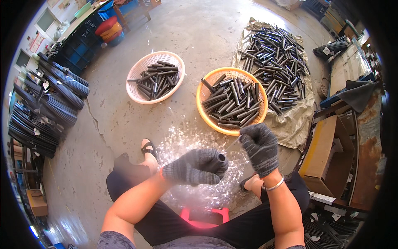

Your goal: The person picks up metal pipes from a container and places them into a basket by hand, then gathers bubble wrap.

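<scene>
My left hand (194, 168), in a grey knit glove, is wrapped round a short black tube (222, 157). The tube's round open end points up and to the right; the glove hides the rest. To the right and a little higher, my right hand (261, 149), gloved alike, is closed in a pinch. A faint pale streak runs from its fingertips toward the tube, too thin to name. Just beyond my hands stands an orange basket (200, 102) full of similar black tubes (236, 101).
A pink basket (132, 91) holds more tubes, farther left. A large tube pile lies on a tan sheet (286, 124). Shiny shreds (182, 143) litter the floor under my hands. Bundles of long black tubing (37, 124) line the left; an open cardboard box (317, 153) stands right.
</scene>
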`<state>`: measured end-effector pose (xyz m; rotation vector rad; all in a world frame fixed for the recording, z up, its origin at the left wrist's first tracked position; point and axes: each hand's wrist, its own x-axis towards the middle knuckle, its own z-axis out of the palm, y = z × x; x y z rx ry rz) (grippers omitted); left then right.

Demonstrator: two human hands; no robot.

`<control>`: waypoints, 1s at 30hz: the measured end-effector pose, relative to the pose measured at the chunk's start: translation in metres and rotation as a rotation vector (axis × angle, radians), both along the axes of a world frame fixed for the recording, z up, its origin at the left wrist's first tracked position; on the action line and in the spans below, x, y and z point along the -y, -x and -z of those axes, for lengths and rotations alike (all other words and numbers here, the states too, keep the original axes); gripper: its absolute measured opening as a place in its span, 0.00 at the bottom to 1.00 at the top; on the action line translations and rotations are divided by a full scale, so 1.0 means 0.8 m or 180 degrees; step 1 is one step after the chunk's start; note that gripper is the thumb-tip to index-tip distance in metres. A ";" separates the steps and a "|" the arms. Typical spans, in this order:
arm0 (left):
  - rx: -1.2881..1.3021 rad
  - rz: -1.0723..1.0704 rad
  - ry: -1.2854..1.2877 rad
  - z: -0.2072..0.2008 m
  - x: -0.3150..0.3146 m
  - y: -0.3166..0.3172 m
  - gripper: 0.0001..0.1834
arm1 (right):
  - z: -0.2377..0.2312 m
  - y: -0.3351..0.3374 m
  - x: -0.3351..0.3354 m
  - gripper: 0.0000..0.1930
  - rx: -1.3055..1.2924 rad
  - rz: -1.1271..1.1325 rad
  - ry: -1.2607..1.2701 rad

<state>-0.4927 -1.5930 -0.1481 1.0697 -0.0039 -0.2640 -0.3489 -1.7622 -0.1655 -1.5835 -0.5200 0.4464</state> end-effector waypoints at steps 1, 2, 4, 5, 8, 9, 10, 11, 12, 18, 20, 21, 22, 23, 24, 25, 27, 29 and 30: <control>0.0053 0.0059 0.0072 -0.005 -0.006 0.004 0.21 | 0.016 -0.015 0.006 0.05 0.0260 0.0075 0.0259; -0.0297 -0.0096 0.0110 -0.011 -0.012 0.005 0.17 | 0.023 -0.025 0.015 0.04 -0.0046 0.0039 0.0418; -0.0388 -0.0349 -0.0293 -0.017 -0.020 0.006 0.14 | 0.031 -0.034 0.028 0.04 -0.0383 0.0071 0.0704; -0.0150 -0.0532 -0.0604 -0.006 -0.019 0.006 0.13 | 0.037 -0.035 0.033 0.04 -0.0415 0.0129 0.0840; -0.0443 -0.0414 -0.0616 0.002 -0.021 0.012 0.15 | 0.055 -0.040 0.049 0.03 -0.0228 0.0264 0.0441; -0.0579 -0.0360 -0.0695 0.000 -0.020 0.014 0.15 | 0.052 -0.042 0.054 0.03 -0.0585 0.0402 0.0077; -0.0605 -0.0411 -0.0599 0.014 -0.023 0.021 0.16 | 0.024 -0.033 0.043 0.05 -0.0947 0.0458 0.0146; -0.0516 -0.0425 -0.0787 0.017 -0.022 0.023 0.16 | 0.007 -0.028 0.040 0.08 -0.1065 0.0243 0.0069; -0.0435 -0.0449 -0.0991 0.020 -0.022 0.025 0.16 | -0.004 -0.023 0.037 0.10 -0.1194 0.0015 -0.0022; -0.0454 -0.0155 -0.1146 0.013 -0.022 0.021 0.18 | -0.046 0.009 0.015 0.26 -0.1288 -0.0983 -0.0029; -0.0346 -0.0050 -0.1265 0.016 -0.020 0.021 0.18 | -0.044 0.021 0.006 0.28 -0.0711 -0.1345 0.0421; -0.0252 -0.0003 -0.1425 0.018 -0.018 0.020 0.17 | -0.042 0.026 0.003 0.29 -0.0421 -0.1523 0.0647; -0.0158 0.0049 -0.1586 0.020 -0.016 0.020 0.17 | -0.039 0.032 -0.001 0.31 -0.0402 -0.1549 0.0855; -0.0065 0.0099 -0.1747 0.023 -0.014 0.020 0.17 | -0.043 0.036 -0.005 0.29 -0.0118 -0.1672 0.0956; 0.0116 0.0126 -0.1805 0.026 -0.014 0.021 0.17 | -0.042 0.040 -0.010 0.24 0.0110 -0.1669 0.1228; 0.0079 0.0156 -0.1971 0.025 -0.015 0.022 0.17 | -0.038 0.042 -0.014 0.20 0.0344 -0.1678 0.1497; 0.0047 0.0252 -0.2289 0.018 -0.013 0.017 0.17 | -0.011 0.038 -0.006 0.14 0.0920 -0.1574 0.1192; 0.0036 0.0117 -0.2155 0.024 -0.016 0.019 0.16 | -0.004 0.037 -0.006 0.09 0.1056 -0.1599 0.1017; 0.0099 -0.0063 -0.1989 0.030 -0.015 0.023 0.16 | -0.006 0.037 -0.006 0.08 0.0908 -0.1645 0.1005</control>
